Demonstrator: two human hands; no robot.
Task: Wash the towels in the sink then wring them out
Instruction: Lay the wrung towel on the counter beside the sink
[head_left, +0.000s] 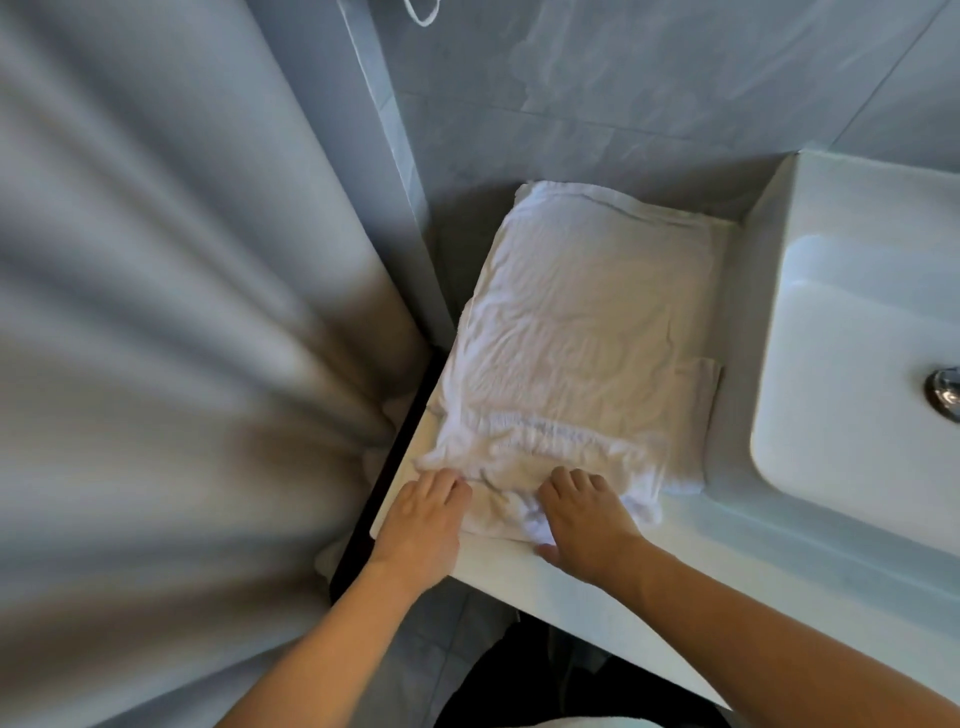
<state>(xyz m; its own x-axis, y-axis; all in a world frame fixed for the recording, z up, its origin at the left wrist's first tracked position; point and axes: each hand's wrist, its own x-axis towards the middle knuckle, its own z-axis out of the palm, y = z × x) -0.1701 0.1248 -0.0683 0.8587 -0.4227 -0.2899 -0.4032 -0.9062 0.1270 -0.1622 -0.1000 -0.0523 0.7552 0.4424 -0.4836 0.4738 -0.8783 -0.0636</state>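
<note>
Two hands (504, 512) on towels (582, 332) (curtain (171, 312) leftward)

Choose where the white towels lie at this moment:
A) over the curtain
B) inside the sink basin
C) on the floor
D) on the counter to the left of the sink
D: the white towels lie stacked on the counter, left of the sink, with both hands at their near edge.

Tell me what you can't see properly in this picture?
- Head view: the sink is cut off by the right edge; only part of its drain shows.
- How many towels are stacked: the top one covers the rest.
- The fingertips of the left hand and right hand are tucked into the cloth.
</note>
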